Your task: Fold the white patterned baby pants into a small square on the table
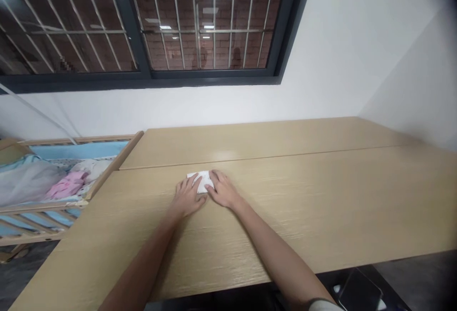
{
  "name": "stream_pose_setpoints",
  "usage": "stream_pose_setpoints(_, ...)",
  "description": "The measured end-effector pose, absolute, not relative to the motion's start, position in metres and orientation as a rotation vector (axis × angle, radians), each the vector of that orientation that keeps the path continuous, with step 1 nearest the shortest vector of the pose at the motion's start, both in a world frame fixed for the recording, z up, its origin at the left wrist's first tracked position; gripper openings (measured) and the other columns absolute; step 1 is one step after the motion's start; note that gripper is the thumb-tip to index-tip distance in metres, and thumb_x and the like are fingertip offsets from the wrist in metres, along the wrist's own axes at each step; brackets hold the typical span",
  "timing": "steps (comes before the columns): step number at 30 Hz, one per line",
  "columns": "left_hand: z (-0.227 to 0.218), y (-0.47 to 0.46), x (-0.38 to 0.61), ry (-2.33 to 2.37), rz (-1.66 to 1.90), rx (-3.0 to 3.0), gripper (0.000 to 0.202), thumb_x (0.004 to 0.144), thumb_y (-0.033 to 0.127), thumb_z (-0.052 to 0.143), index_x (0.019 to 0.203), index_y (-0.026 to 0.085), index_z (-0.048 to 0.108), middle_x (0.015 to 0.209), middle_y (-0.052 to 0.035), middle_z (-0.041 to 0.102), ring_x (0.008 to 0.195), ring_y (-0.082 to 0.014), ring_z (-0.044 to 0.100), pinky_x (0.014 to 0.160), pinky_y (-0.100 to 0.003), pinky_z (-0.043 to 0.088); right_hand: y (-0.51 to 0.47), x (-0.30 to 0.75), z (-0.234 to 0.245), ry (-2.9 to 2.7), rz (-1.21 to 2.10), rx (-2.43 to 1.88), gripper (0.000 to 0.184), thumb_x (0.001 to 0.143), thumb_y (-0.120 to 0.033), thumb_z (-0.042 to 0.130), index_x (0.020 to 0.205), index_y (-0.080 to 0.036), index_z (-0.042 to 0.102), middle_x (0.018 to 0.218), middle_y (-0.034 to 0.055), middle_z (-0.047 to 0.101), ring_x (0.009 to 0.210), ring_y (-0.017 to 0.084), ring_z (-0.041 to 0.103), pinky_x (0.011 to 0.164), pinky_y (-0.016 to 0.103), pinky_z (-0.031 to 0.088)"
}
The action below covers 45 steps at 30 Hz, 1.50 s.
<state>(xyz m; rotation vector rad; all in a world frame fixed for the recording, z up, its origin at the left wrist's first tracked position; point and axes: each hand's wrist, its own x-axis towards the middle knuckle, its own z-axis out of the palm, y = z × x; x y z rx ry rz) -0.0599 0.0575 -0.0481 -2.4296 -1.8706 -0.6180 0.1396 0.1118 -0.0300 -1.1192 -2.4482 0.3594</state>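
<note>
A folded white paper tissue (203, 181) lies flat on the wooden tabletop (303, 192). My left hand (187, 198) rests palm down with spread fingers, their tips over the tissue's left part. On the other side, my right hand (224, 190) lies on the tissue's right edge, thumb and fingers apart. Both hands press from above, and no fingers wrap round the tissue. Some of its edges are hidden under my fingers.
A seam crosses the tabletop beyond my hands, with a white wall and barred window (214, 25) behind. At left stands a wooden crib (107, 178) holding bedding and a pink cloth (67, 185). A dark flat object (360, 292) sits below the table's front edge.
</note>
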Motion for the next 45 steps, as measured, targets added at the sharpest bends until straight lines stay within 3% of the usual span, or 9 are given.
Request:
stream_pose_setpoints(6,-0.048,0.061,-0.055,-1.870,-0.680,-2.368,0.048,0.091,0.033,0.056,0.137,0.021,0.056,0.153,-0.0137,0.050,0.127,-0.0356,0.053,0.112,-0.054,0.034,0.115,0.154,-0.025,-2.476,0.437,-0.989,0.082,0.093,-0.061,0.057,0.157,-0.015,0.034,0.156,0.0214,0.040,0.145,0.035,0.034,0.117,0.050,0.028)
stream_pose_setpoints(11,-0.035,0.061,-0.052,-1.847,-0.831,-2.323,0.034,0.097,0.022,0.040,0.123,0.020,0.062,0.127,-0.0134,0.068,0.116,-0.0307,0.059,0.106,-0.047,0.040,0.119,0.160,-0.022,-2.409,0.491,-0.929,0.068,0.077,-0.032,0.073,0.141,-0.019,0.052,0.145,0.0172,0.050,0.137,0.034,0.042,0.114,0.051,0.031)
stream_pose_setpoints(15,-0.021,0.056,-0.053,-1.840,-0.914,-2.270,0.034,0.100,0.026,0.036,0.121,0.018,0.062,0.120,-0.0157,0.068,0.115,-0.0318,0.059,0.101,-0.047,0.043,0.122,0.158,-0.012,-2.061,0.817,-0.807,0.031,0.078,-0.028,0.068,0.108,-0.020,0.063,0.127,0.0131,0.063,0.123,0.029,0.057,0.106,0.046,0.042)
stream_pose_setpoints(19,-0.013,0.049,-0.047,-1.958,-1.442,-2.206,0.033,0.100,0.040,0.042,0.121,0.020,0.057,0.112,-0.0126,0.071,0.108,-0.0282,0.066,0.096,-0.042,0.050,0.119,0.158,0.002,-1.651,1.269,-0.753,0.042,0.079,-0.040,0.071,0.113,-0.023,0.054,0.096,0.0044,0.071,0.087,0.022,0.068,0.081,0.035,0.053)
stream_pose_setpoints(23,-0.013,0.046,-0.039,-2.281,-1.962,-2.212,0.052,0.098,0.049,0.043,0.140,0.018,0.037,0.097,-0.0087,0.075,0.083,-0.0237,0.072,0.069,-0.034,0.057,0.117,0.156,0.005,-1.393,1.399,-0.942,0.052,0.076,-0.043,0.075,0.118,-0.024,0.050,0.080,-0.0005,0.069,0.073,0.020,0.067,0.069,0.031,0.052)
stream_pose_setpoints(32,-0.025,0.039,-0.044,-2.337,-0.978,-2.300,0.043,0.094,0.039,0.054,0.132,0.019,0.050,0.131,-0.0172,0.065,0.122,-0.0345,0.061,0.103,-0.048,0.047,0.140,0.151,-0.039,-1.352,1.198,-1.218,0.053,0.071,-0.038,0.076,0.114,-0.022,0.049,0.111,0.0078,0.066,0.087,0.018,0.069,0.082,0.035,0.057)
stream_pose_setpoints(37,-0.021,0.032,-0.037,-2.052,-0.852,-2.296,0.043,0.095,0.044,0.053,0.127,0.015,0.060,0.133,-0.0206,0.061,0.126,-0.0373,0.056,0.107,-0.052,0.044,0.136,0.153,-0.031,-1.502,1.021,-1.187,0.036,0.088,-0.037,0.061,0.119,-0.020,0.053,0.122,0.0132,0.066,0.102,0.021,0.068,0.094,0.039,0.054)
stream_pose_setpoints(41,-0.017,0.021,-0.023,-1.449,-0.801,-2.861,0.043,0.099,0.041,0.049,0.136,0.022,0.058,0.144,-0.0112,0.059,0.138,-0.0286,0.049,0.121,-0.046,0.034,0.115,0.155,-0.003,-1.907,0.809,-0.929,0.043,0.101,-0.044,0.047,0.134,-0.019,0.058,0.139,0.0144,0.062,0.129,0.025,0.058,0.111,0.044,0.043)
stream_pose_setpoints(45,-0.019,0.005,-0.007,-1.388,-0.678,-3.025,0.060,0.098,0.050,0.050,0.147,0.015,0.050,0.152,-0.0150,0.052,0.142,-0.0343,0.046,0.120,-0.053,0.036,0.088,0.147,0.013,-2.425,0.717,-0.589,0.052,0.108,-0.048,0.034,0.148,-0.021,0.054,0.159,0.0100,0.044,0.151,0.024,0.035,0.124,0.045,0.025)
